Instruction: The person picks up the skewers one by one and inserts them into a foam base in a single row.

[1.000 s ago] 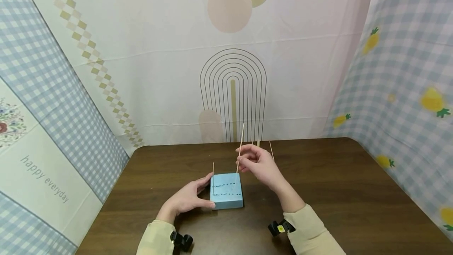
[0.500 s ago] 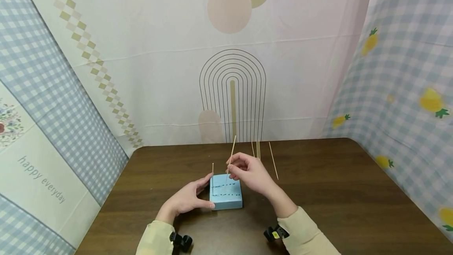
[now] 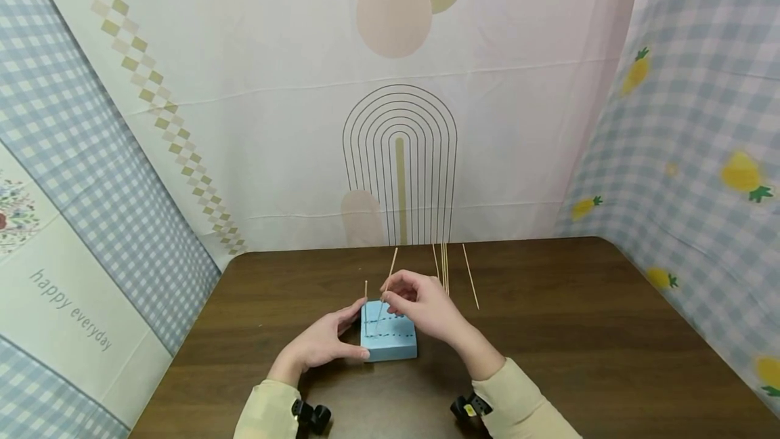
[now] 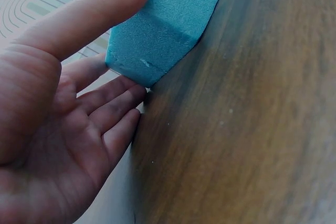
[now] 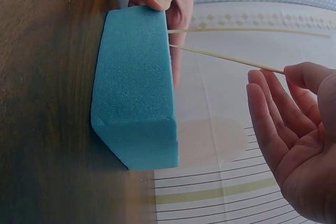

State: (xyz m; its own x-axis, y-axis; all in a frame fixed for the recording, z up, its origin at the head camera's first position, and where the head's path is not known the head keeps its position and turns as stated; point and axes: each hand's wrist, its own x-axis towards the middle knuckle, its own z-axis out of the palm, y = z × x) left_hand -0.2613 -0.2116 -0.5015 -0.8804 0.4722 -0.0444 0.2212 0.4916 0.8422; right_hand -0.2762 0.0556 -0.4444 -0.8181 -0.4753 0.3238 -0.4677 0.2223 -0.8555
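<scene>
A light-blue foam block [image 3: 390,352] lies on the table with two dotted dark lines across its top. My left hand [image 3: 329,341] holds it at the left side, the thumb on the front corner and the fingers along the side and back. One thin wooden skewer [image 3: 366,290] stands upright in the block's left part. Between thumb and fingertips, my right hand [image 3: 426,303] pinches a second skewer [image 5: 226,56], tilted over the block near the standing one. Its lower end reaches the block's top; whether it has gone in I cannot tell.
Several loose skewers [image 3: 445,269] lie behind the right hand, and another skewer [image 3: 470,276] lies apart to their right. The brown wooden table [image 3: 579,330] ends at a patterned cloth backdrop [image 3: 292,154], with checked cloth at both sides.
My right hand has moved left and down with the skewer, from the block's back right corner toward the standing skewer. The left hand and the block have stayed in place.
</scene>
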